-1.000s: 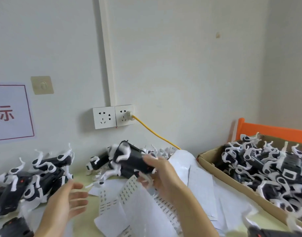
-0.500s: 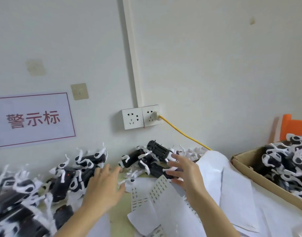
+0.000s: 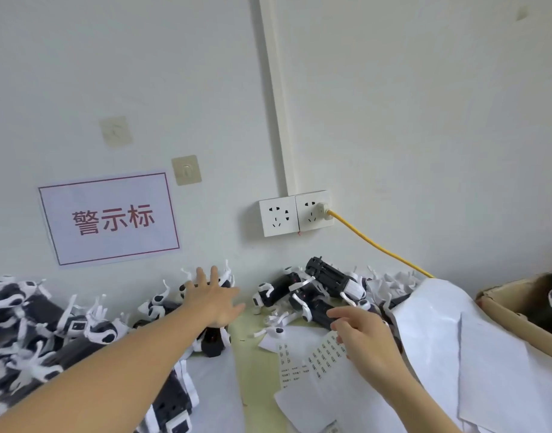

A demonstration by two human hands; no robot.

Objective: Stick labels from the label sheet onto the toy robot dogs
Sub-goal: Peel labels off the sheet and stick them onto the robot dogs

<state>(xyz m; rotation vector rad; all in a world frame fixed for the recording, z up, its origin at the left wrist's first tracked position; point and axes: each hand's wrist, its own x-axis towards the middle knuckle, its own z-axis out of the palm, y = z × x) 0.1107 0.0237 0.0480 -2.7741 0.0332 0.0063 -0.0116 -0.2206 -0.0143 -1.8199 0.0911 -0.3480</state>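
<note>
Head view: single wide-angle frame, looking forward and down at a table against a white wall.
Left hand [image 3: 213, 300]: arm stretched far forward from lower left, palm down, fingers straight and slightly spread; hand lies over the heap of toy robot dogs [image 3: 65, 326] at the left of the table. Fingertips reach the white legs of the rearmost dogs by the wall. Whether the palm presses on a dog or hovers just above it, I cannot tell. Nothing gripped.
Right hand [image 3: 363, 340]: forearm enters from lower right, wrist raised, fingers loosely extended and pointing left, holding nothing; fingertips just beside a second dog cluster [image 3: 318, 289] at table centre, hand above the label sheet [image 3: 312, 360].
Label sheet: lies flat on the table, partly curled, rows of small printed labels visible left of the right hand.
Second dog cluster: black-and-white bodies piled below the wall socket [image 3: 296, 212], one lying on top, tilted.
Paper sheets [image 3: 456, 348]: loose white sheets heaped at right, overlapping the label sheet.
Cardboard box [image 3: 506, 317]: right edge, more dogs inside.
Wall: sign [image 3: 110, 218] with red characters; yellow cable [image 3: 377, 245] runs from the socket down toward the papers.
</note>
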